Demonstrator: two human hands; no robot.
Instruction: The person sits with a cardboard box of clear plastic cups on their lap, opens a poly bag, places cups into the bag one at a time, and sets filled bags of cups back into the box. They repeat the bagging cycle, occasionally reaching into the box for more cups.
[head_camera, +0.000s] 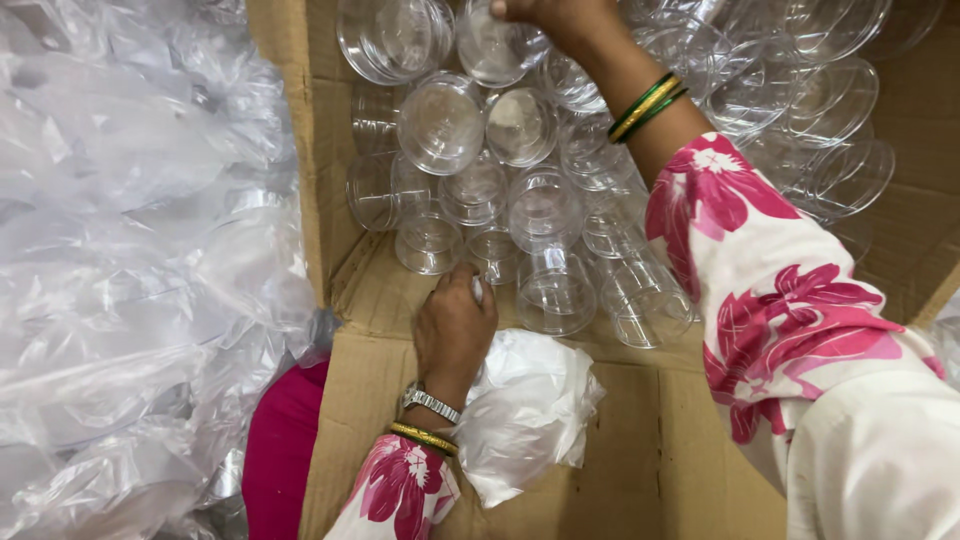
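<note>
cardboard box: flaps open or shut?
Open. The cardboard box has its flap folded outward, exposing clear plastic cups inside; both hands reach in.

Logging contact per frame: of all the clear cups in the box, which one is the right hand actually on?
The clear cup at the top edge of the cardboard box, under the right hand. The others lie untouched below; the left hand grips a plastic bag.
</note>
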